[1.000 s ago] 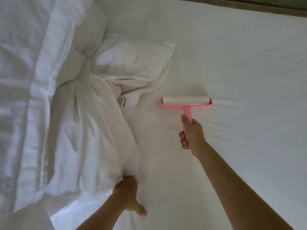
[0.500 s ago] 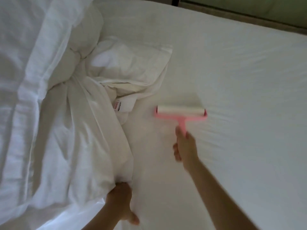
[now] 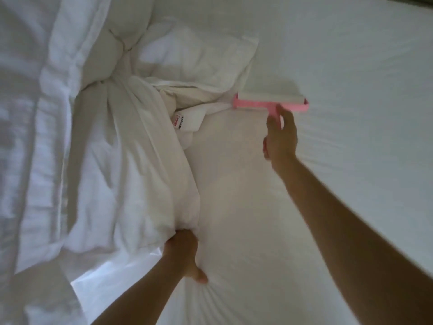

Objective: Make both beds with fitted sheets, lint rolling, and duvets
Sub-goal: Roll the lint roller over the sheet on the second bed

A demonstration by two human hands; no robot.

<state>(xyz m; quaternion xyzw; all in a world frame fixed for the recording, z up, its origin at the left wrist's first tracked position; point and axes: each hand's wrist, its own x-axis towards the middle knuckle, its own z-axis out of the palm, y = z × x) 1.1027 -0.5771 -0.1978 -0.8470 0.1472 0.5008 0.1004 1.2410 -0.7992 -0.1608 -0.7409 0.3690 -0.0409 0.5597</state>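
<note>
Fitted sheet fills the right and lower field: white, pulled fairly flat, faint creases fanning out near the bottom edge. Duvet is heaped over the whole left side, twisted into a thick fold, with what looks like a pillow beyond it. Left hand is low centre, fingers curled into the duvet's near fold and gripping it, thumb out on the sheet (holding the heap back off the sheet, I judge). Right hand is reached forward, wrapped round the pink handle of the lint roller. The roller lies straight ahead of that hand, away from the person. Its roll runs crosswise, left to right, and the handle points back at the wrist. The roll is down on the sheet, its left end just beside the duvet's edge. Right hand alone is at it — left is well apart. Any stroke likely runs along the handle line, with open sheet beyond and to the right and the duvet blocking the left. Small printed label shows on the fold. Of the room, only a dark strip at top right.
</note>
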